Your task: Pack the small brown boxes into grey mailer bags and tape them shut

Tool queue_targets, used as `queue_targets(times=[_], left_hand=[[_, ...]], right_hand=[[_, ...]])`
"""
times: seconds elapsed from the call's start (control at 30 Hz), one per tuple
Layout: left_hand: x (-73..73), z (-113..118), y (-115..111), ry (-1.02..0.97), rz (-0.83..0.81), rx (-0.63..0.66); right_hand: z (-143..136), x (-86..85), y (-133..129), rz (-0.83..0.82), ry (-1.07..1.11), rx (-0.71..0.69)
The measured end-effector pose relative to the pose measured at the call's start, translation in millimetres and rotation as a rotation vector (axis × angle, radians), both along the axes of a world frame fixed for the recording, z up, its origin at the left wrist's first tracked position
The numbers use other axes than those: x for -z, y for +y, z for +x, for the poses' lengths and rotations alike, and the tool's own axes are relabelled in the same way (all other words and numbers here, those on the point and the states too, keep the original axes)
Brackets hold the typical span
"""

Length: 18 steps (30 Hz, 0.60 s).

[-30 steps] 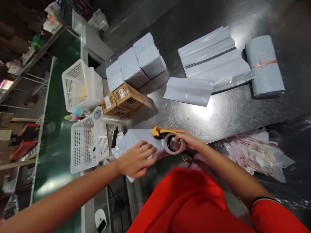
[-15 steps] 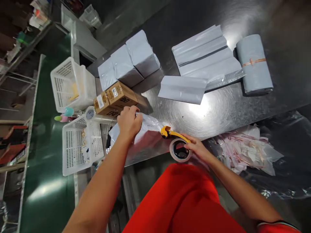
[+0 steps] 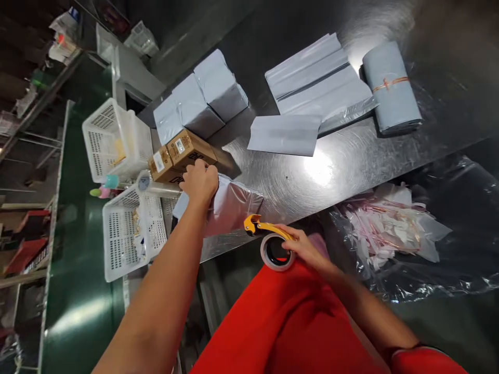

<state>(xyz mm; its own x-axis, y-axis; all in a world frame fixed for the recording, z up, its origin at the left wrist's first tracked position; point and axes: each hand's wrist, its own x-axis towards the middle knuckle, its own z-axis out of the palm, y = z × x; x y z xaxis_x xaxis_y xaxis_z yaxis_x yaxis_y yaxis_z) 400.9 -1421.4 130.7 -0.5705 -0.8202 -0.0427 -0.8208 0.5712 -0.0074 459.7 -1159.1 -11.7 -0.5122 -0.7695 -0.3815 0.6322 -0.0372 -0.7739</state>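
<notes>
A package wrapped in a shiny white-grey mailing bag lies at the near edge of the metal table, its side reflecting red. My left hand is closed on the upper left part of this package, fingers curled over the bag; the fingertips are partly hidden. In my right hand is a yellow tape dispenser, gripped by its handle, with a large roll of tape on it. The dispenser's head is close to the package's lower right corner. Brown cartons stand just beyond my left hand.
Several grey wrapped boxes sit behind the cartons. Flat mailing bags and a tied roll of bags lie farther right. White baskets stand left, beside a green conveyor. A dark plastic bag of scraps hangs right.
My right hand has drawn the tape dispenser down and left, toward my body, its head now below the package's right end. My left hand stays on the package. The view has shifted slightly.
</notes>
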Motion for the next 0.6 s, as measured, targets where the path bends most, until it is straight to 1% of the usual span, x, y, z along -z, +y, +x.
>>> queue_targets(times=[0.07,0.13,0.2,0.23,0.3,0.33,0.37,0.4,0.43,0.5,0.57,0.6], left_hand=[[1.2,1.9,-1.7,0.001,-0.011,0.027],[1.8,3.1,-3.5,-0.007,-0.012,0.072],[1.6,2.4,-3.7,-0.017,-0.010,0.113],[1.2,1.5,-3.1,-0.022,-0.014,0.123],[-0.1,-0.8,-1.5,-0.037,-0.017,0.139],[-0.8,-1.6,-1.7,-0.046,-0.007,0.149],[-1.4,-2.1,-3.5,-0.050,0.011,0.153],[-1.5,-2.5,-7.5,-0.049,0.035,0.148],[-1.2,-2.9,-14.1,-0.042,0.065,0.136],[1.3,-4.9,-36.2,-0.015,0.159,0.089],[5.0,-9.1,-67.6,0.019,0.276,0.045],[6.6,-11.7,-85.1,0.037,0.334,0.033]], right_hand=[[-29.4,4.4,-18.4,0.014,0.024,-0.105],[-56.2,4.5,-40.5,0.014,0.001,-0.221],[-69.4,-1.6,-64.4,0.006,0.024,-0.361],[-69.5,-6.7,-75.9,0.002,0.086,-0.463],[-60.0,-19.5,-93.4,-0.004,0.279,-0.706],[-53.6,-26.2,-97.0,-0.010,0.381,-0.807],[-48.5,-32.5,-95.6,-0.016,0.470,-0.872],[-46.2,-38.3,-88.5,-0.018,0.539,-0.877],[-47.8,-43.4,-75.8,-0.015,0.586,-0.835],[-62.9,-50.8,-37.5,0.072,0.648,-0.684],[-88.0,-53.4,6.6,0.317,0.756,-0.435],[-100.8,-52.3,26.2,0.459,0.873,-0.353]])
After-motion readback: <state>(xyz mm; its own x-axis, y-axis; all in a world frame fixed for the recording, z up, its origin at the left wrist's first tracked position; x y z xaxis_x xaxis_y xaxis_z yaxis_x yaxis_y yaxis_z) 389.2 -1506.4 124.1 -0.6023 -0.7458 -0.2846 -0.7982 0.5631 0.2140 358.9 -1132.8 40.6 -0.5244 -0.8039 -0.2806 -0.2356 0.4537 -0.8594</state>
